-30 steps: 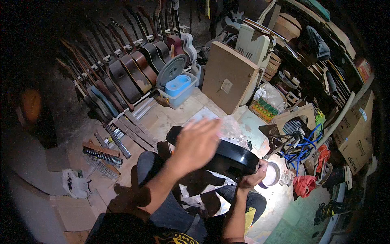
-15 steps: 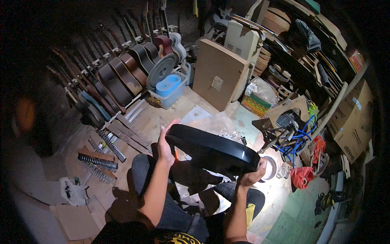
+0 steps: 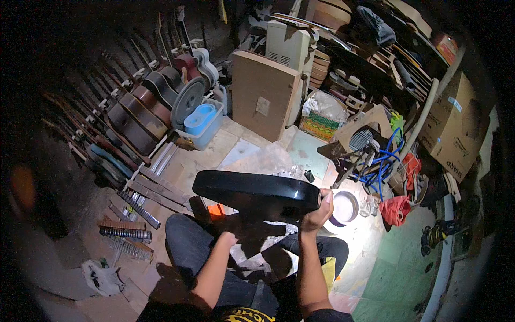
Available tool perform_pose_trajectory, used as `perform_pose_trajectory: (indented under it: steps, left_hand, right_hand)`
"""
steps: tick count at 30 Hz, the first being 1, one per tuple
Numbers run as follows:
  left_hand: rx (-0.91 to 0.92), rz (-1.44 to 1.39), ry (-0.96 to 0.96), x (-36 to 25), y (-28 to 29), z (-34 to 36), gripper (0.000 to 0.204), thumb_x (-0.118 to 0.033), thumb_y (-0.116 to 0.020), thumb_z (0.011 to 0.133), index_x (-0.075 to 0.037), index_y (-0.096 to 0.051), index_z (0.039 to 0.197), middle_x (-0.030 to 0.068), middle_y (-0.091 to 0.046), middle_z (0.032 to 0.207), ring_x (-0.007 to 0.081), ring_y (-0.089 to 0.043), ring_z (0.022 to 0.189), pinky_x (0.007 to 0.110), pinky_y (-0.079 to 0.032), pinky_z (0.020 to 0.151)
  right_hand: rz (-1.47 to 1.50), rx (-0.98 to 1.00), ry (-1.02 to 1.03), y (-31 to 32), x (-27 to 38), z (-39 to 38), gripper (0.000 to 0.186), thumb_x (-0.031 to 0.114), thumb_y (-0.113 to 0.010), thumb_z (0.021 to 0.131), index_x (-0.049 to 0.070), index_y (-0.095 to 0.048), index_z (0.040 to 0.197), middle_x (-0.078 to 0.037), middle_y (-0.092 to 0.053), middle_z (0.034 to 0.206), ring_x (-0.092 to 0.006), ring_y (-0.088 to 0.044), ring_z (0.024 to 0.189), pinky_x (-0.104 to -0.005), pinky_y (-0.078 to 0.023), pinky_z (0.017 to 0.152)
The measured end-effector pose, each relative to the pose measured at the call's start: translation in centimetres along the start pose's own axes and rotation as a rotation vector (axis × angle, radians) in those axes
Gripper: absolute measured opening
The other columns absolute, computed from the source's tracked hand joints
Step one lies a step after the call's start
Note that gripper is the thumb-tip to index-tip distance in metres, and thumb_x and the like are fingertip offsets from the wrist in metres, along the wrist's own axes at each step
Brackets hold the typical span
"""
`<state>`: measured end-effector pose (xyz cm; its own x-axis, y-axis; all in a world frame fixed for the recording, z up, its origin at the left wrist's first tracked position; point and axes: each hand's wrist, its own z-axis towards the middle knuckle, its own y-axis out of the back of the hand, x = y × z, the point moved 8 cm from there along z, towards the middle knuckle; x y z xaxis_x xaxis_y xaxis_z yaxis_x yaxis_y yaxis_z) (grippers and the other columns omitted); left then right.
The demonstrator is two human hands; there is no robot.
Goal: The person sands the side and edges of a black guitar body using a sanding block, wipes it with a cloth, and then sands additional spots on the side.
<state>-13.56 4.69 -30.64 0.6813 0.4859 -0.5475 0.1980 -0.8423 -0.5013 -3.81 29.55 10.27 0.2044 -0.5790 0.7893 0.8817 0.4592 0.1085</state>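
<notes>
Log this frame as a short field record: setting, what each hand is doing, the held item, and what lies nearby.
Setting: cluttered instrument workshop, person seated on floor
Held item: glossy black guitar-shaped body, roughly level over lap
Right hand: grips the body's right end
Left hand: under the body, mostly hidden
Nearby: row of unfinished guitars, brown cardboard box, white round bowl

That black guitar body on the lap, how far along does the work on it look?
Its top already looks evenly black and glossy. The black guitar body is held flat over the knees: the right hand grips its right end, the left hand is underneath, mostly hidden. It has no neck or strings, unlike the finished guitars racked behind, so that seems left. Neither hand holds a tool.
</notes>
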Motion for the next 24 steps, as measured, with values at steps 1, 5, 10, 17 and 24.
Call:
perform_pose_trajectory:
  steps: [1, 5, 10, 17, 24]
  left_hand:
    - [0.057, -0.041, 0.027, -0.9, -1.1, -1.4, 0.040, -0.042, -0.046, 0.106, -0.011, -0.064, 0.125, 0.0069, -0.069, 0.116, 0.0244, -0.065, 0.104, 0.040, -0.053, 0.091]
    - [-0.400, -0.155, -0.600, -17.8, -2.6, -14.1, 0.047, -0.053, -0.047, 0.103, -0.009, -0.065, 0.100, 0.0023, -0.062, 0.085, 0.0159, -0.061, 0.084, 0.033, -0.048, 0.082]
    - [0.295, 0.653, -1.401, -28.8, -17.5, -29.5, 0.086, -0.063, -0.073, 0.082, 0.002, -0.054, 0.135, 0.0147, -0.064, 0.118, 0.0247, -0.062, 0.112, 0.038, -0.044, 0.105]
    - [0.414, 1.595, -1.085, -26.9, -26.3, -31.9, 0.063, -0.026, -0.092, 0.064, 0.001, -0.069, 0.115, 0.0162, -0.074, 0.103, 0.0218, -0.073, 0.093, 0.033, -0.054, 0.087]
    - [0.189, 1.492, -1.113, -28.1, -22.6, -32.2, 0.046, -0.017, -0.089, 0.068, 0.002, -0.071, 0.106, 0.0107, -0.074, 0.089, 0.0162, -0.069, 0.078, 0.031, -0.054, 0.075]
  right_hand:
    - [0.090, 0.002, -0.089, 0.1, -0.8, 0.1, 0.044, 0.033, -0.031, 0.102, -0.001, -0.051, 0.083, -0.011, -0.046, 0.068, -0.0210, -0.046, 0.065, -0.0361, -0.038, 0.064]
    - [0.063, 0.040, -0.013, 0.3, -0.9, 1.1, 0.043, 0.031, -0.031, 0.101, -0.002, -0.053, 0.084, -0.013, -0.050, 0.066, -0.0220, -0.047, 0.064, -0.0364, -0.039, 0.064]
    - [0.066, -0.064, 0.166, 0.3, -1.4, 1.8, 0.043, 0.030, -0.034, 0.101, -0.004, -0.054, 0.086, -0.020, -0.054, 0.073, -0.0337, -0.053, 0.065, -0.0420, -0.042, 0.065]
    - [0.267, 0.333, -0.035, -3.8, -1.0, 2.4, 0.047, 0.038, -0.041, 0.102, -0.004, -0.062, 0.093, -0.024, -0.062, 0.082, -0.0388, -0.063, 0.076, -0.0413, -0.049, 0.070]
    - [-0.319, 0.375, -0.566, 1.9, -26.4, 4.0, 0.056, 0.049, -0.056, 0.096, -0.003, -0.067, 0.113, -0.027, -0.070, 0.111, -0.0435, -0.065, 0.107, -0.0457, -0.050, 0.093]
